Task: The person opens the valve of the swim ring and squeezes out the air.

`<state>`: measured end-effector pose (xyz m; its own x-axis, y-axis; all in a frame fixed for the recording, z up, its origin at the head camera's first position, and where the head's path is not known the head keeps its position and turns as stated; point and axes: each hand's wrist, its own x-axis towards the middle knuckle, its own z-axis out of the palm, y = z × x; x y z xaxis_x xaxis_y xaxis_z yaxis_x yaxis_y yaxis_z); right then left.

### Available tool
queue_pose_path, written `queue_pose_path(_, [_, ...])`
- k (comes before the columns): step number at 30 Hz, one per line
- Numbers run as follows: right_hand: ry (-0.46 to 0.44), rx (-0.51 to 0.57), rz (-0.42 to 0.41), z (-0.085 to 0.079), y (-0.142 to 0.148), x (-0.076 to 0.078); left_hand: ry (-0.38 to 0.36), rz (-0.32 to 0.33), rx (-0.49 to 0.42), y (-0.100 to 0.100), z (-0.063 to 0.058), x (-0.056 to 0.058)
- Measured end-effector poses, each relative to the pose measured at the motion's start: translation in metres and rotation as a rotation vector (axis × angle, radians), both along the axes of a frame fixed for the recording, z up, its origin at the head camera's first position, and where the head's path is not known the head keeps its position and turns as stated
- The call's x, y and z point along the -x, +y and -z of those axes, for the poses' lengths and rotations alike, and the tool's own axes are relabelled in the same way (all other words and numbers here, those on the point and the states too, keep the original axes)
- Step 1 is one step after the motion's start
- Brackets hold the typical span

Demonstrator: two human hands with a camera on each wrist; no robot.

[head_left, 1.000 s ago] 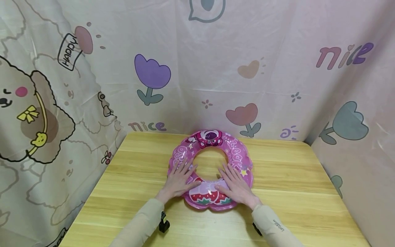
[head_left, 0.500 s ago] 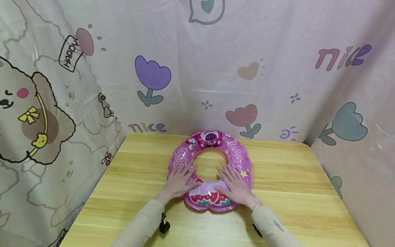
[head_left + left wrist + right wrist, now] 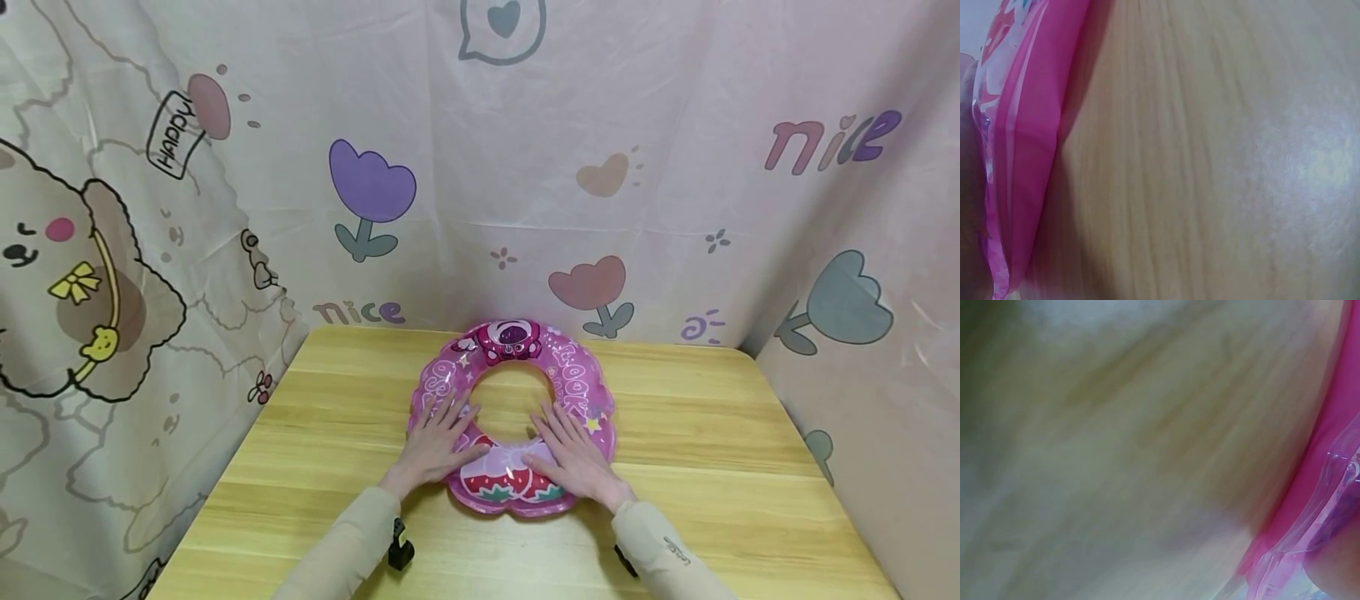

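An inflated pink swim ring [image 3: 517, 340] lies flat on the wooden table, printed with a bear at its far side and strawberries at its near side. My left hand [image 3: 435, 442] rests on the ring's near left part, fingers straight and spread. On the near right part lies my right hand [image 3: 573, 450], its fingers also extended, thumb toward the strawberries. In the left wrist view the ring's pink side [image 3: 1035, 131] runs along the left edge. The right wrist view shows its pink edge [image 3: 1310, 487] with a clear plastic seam at the right.
The light wood table [image 3: 697, 433] extends around the ring on all sides. Behind it hangs a pale printed curtain [image 3: 480, 167], which also covers the left and right sides. A small black device [image 3: 401, 546] sits at the left sleeve's cuff.
The whole head view has shifted slightly downward in the picture. Both hands and the swim ring keep the same places on the table.
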<state>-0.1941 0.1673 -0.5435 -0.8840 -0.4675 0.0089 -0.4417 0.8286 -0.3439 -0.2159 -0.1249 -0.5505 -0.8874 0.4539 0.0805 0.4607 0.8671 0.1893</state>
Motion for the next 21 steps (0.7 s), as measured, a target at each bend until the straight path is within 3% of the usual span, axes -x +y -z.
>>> queue_pose_path(13, [0.005, 0.017, 0.006, 0.0017, -0.0013, -0.0004, -0.022, -0.009, -0.003, -0.0001, 0.0003, 0.0016])
queue_pose_path(21, [0.072, 0.046, 0.007, 0.0058, -0.0017, -0.0005, -0.018, -0.012, -0.027, -0.0003, 0.0029, 0.0006])
